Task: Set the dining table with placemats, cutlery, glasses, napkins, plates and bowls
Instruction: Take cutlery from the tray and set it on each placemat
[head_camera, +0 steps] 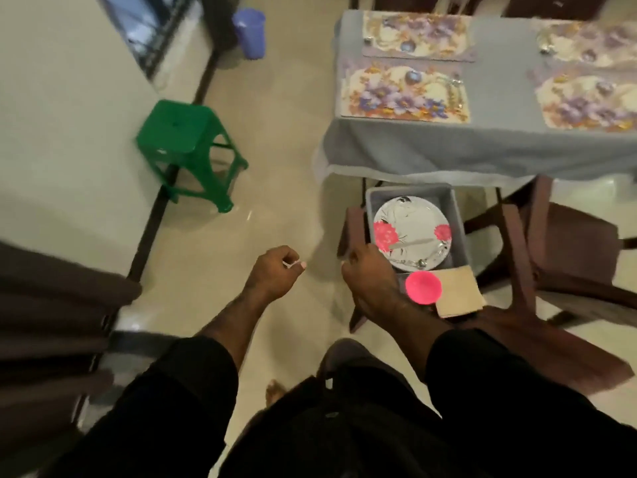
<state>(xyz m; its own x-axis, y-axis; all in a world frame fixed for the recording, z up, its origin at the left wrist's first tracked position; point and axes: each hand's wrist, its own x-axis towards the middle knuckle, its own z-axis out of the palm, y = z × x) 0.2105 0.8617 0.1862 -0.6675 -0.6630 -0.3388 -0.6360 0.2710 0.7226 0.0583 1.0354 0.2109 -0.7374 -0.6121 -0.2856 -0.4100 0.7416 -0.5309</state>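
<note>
A: Plate (412, 232), white with pink flowers, in grey bin (460, 215) on chair, 4 o'clock. Cutlery (413, 262) lying on it.
B: Left grip (274, 272)?
A: Curled, pinching something small and white.
B: Right grip (367, 267)?
A: Fist at bin's edge; held or not, cannot tell.
B: Placemats (405, 93)?
A: On counter (496, 108), 1 o'clock.

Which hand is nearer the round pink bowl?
Right. The right hand is just left of the round pink bowl, by the grey bin; the left hand hangs further left over floor.
</note>
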